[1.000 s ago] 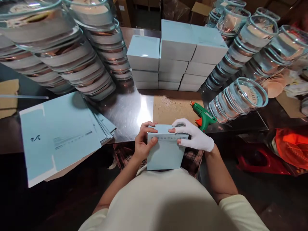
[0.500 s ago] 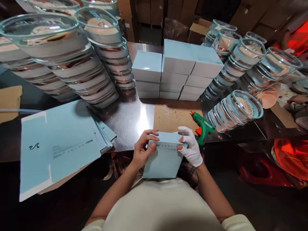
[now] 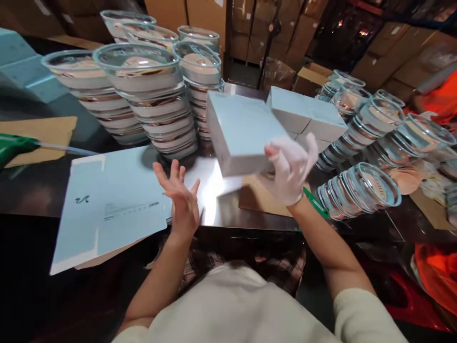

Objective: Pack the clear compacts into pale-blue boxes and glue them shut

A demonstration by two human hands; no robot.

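Observation:
My right hand (image 3: 291, 166), in a white glove, grips a pale blue box (image 3: 246, 126) by its near right corner, slightly blurred by motion. The box is closed and hovers over the work surface, hiding part of the box stack (image 3: 307, 107) behind it. Bare and empty, my left hand (image 3: 182, 197) is raised with fingers spread, just right of the flat pale blue cardboard sheets (image 3: 117, 205). Partly hidden behind my right wrist lies a green glue gun (image 3: 316, 202). Beneath the held box is a brown cardboard piece (image 3: 266, 200).
Tall stacks of round glass containers (image 3: 146, 109) stand at the left, with more glass stacks (image 3: 360, 190) at the right. Another green tool (image 3: 16, 145) shows at the left edge. Brown cartons (image 3: 310, 78) stand behind the metal table (image 3: 221, 219). A person in orange (image 3: 441, 97) is at far right.
The box has gone from between both hands near my body up and forward in my right hand. My left hand has let go, moved left and opened. The view has shifted left.

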